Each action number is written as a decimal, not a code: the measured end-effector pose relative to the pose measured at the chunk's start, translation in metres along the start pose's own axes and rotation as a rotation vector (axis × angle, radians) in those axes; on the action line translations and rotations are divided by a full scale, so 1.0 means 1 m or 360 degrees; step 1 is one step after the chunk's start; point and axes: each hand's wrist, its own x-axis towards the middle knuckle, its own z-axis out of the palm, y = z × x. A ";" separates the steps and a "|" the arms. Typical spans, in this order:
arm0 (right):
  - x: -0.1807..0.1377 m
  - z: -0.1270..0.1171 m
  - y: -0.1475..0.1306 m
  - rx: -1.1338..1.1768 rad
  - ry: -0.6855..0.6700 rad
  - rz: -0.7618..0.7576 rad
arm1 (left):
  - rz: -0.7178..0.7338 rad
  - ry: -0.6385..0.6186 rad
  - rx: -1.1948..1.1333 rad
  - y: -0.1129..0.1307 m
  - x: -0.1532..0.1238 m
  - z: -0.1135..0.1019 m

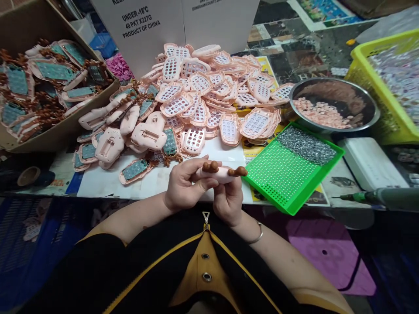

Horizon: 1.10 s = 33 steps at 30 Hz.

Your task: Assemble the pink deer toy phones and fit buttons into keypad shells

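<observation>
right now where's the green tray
In the head view, the green tray lies right of centre, to the right of the right hand and just on the near side of the metal bowl.

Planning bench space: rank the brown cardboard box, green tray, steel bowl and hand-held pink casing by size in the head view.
1. Brown cardboard box
2. Green tray and steel bowl: too close to rank; the tray is nearer
3. Pink casing, clearly smallest

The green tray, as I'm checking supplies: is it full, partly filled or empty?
Partly filled. In the green tray, small silvery pieces lie heaped at the far end; its nearer part is bare.
</observation>
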 end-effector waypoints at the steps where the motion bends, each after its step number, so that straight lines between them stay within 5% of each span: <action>1: 0.000 0.002 0.001 0.0092 0.0042 0.0115 | 0.0021 -0.0014 0.0028 -0.002 0.002 0.000; 6: 0.007 0.015 -0.004 0.0777 0.0263 0.0791 | 0.0201 -0.0099 0.0449 -0.012 0.005 0.001; 11: 0.007 0.025 -0.014 0.1002 0.0319 0.1035 | 0.0480 0.0003 0.0744 -0.014 0.000 0.007; 14: 0.011 0.019 -0.013 0.0890 0.0277 0.0989 | 0.0322 -0.0031 0.0627 -0.011 0.005 0.004; 16: 0.019 0.012 -0.011 0.0623 0.0127 0.0854 | -0.0020 -0.0088 0.0376 -0.009 0.013 -0.003; 21: 0.036 0.001 -0.013 -0.0291 -0.0326 0.0153 | -0.0843 0.0166 -0.0822 -0.008 0.026 -0.017; 24: 0.034 0.004 -0.019 -0.0524 -0.0511 -0.0015 | -0.0989 0.0347 -0.1215 -0.011 0.023 -0.016; 28: 0.028 0.005 -0.022 -0.0681 -0.0451 -0.0139 | -0.1041 0.0313 -0.1190 -0.012 0.017 -0.011; 33: 0.032 -0.003 -0.021 -0.0293 -0.0494 0.0229 | -0.1055 0.0102 -0.1123 -0.005 0.024 0.000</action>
